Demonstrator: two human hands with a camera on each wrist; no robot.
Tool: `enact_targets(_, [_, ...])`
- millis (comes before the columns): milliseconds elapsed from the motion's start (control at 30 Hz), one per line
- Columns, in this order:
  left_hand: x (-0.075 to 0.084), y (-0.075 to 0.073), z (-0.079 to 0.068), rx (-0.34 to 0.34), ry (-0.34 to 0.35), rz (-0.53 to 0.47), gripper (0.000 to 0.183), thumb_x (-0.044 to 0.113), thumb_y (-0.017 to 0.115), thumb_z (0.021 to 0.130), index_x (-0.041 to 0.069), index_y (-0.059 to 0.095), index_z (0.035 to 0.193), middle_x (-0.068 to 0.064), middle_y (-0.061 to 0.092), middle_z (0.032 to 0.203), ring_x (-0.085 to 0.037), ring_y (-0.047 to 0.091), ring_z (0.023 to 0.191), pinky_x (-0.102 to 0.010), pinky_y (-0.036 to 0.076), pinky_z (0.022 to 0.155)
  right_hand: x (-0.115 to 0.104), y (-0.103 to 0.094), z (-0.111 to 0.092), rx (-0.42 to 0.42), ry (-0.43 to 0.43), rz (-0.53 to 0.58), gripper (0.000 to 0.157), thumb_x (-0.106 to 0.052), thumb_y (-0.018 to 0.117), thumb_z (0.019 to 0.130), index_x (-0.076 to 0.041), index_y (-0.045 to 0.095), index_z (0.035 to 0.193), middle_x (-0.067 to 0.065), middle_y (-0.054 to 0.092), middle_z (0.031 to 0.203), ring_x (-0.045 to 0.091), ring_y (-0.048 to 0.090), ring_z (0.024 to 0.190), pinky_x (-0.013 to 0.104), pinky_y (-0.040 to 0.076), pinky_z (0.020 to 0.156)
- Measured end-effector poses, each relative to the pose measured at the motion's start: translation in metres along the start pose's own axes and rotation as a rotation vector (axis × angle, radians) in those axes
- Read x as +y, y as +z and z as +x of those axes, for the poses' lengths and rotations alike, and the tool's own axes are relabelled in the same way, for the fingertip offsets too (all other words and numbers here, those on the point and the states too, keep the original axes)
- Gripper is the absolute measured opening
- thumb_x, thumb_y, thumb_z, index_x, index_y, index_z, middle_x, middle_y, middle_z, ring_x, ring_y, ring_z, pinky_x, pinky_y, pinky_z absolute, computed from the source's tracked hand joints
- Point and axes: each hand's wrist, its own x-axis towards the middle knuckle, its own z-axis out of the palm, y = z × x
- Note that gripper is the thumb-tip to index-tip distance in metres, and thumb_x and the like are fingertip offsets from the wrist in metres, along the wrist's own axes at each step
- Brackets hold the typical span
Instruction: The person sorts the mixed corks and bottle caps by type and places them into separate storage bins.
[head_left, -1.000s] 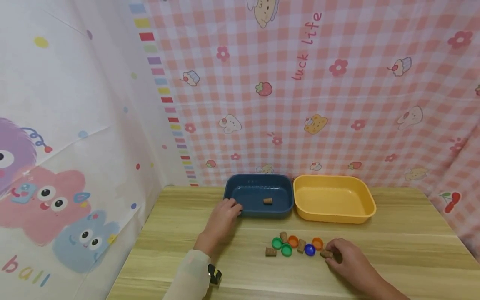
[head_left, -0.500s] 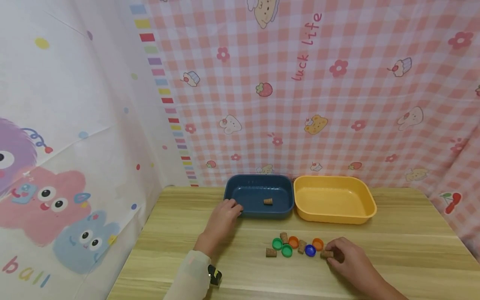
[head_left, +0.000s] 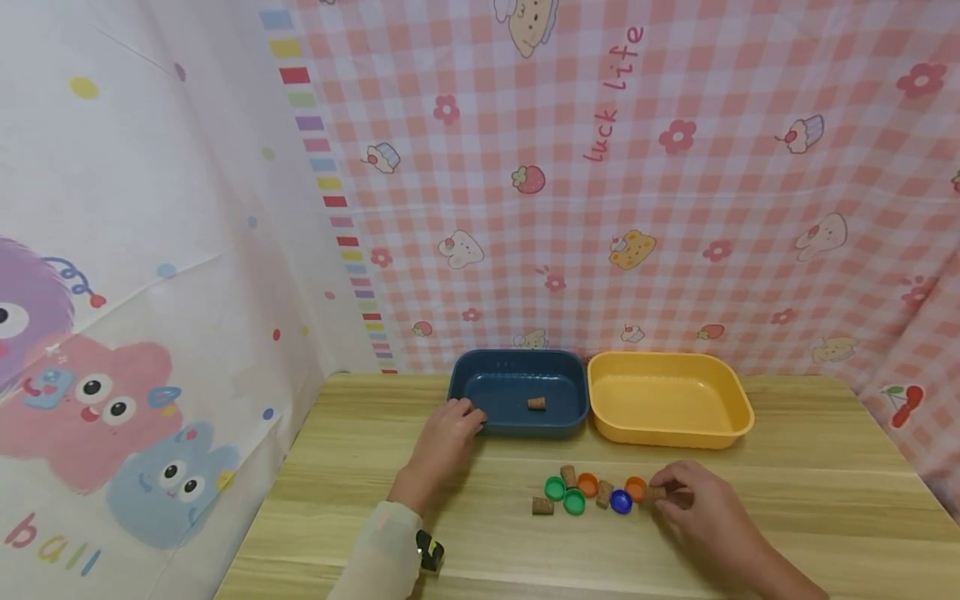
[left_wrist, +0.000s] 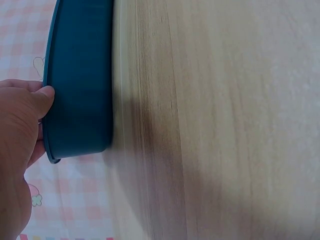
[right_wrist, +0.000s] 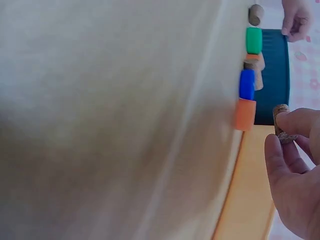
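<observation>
My right hand (head_left: 705, 510) pinches a cork (right_wrist: 281, 108) between thumb and fingers, just off the table beside the right end of a cluster. In that cluster are green bottle caps (head_left: 574, 502), orange bottle caps (head_left: 636, 489), a blue bottle cap (head_left: 621, 502) and several corks (head_left: 543, 506). My left hand (head_left: 446, 437) grips the near left corner of a dark blue tray (head_left: 532, 432). In the left wrist view, the thumb (left_wrist: 46, 95) presses the tray's outer wall while the fingers go over the rim. One cork (head_left: 536, 403) lies inside this tray.
A yellow tray (head_left: 667, 437) stands right of the blue one, nearly touching it, with nothing seen inside. Both sit at the back of the wood-grain table (head_left: 495, 542). Behind them hangs a pink checked cloth (head_left: 585, 308).
My right hand has lifted its cork from the table and shifted slightly away from me. The left hand keeps its place on the blue tray.
</observation>
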Motion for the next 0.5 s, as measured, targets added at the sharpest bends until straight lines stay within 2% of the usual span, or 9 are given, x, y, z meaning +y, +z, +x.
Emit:
enact_targets(233, [-0.001, 0.002, 0.000, 0.016, 0.017, 0.004, 0.006, 0.012, 0.071, 0.098, 0.009, 0.075, 0.097, -0.002, 0.061, 0.084, -0.021, 0.056, 0.075, -0.034, 0.051, 0.071, -0.005, -0.010, 0.015, 0.096, -0.119, 0.007, 0.027, 0.004, 0.085, 0.079, -0.014, 0.074, 0.096, -0.002, 0.070, 0.097, 0.003, 0.069, 0.087, 0.022, 0.060, 0.075])
enact_targets(500, [-0.001, 0.001, 0.000, 0.040, 0.021, -0.006, 0.003, 0.009, 0.073, 0.096, 0.011, 0.075, 0.094, -0.002, 0.061, 0.084, -0.021, 0.056, 0.075, -0.035, 0.051, 0.071, -0.019, -0.021, 0.030, 0.090, -0.142, 0.019, 0.025, 0.005, 0.082, 0.082, -0.012, 0.074, 0.099, 0.002, 0.068, 0.099, 0.010, 0.071, 0.088, 0.028, 0.062, 0.076])
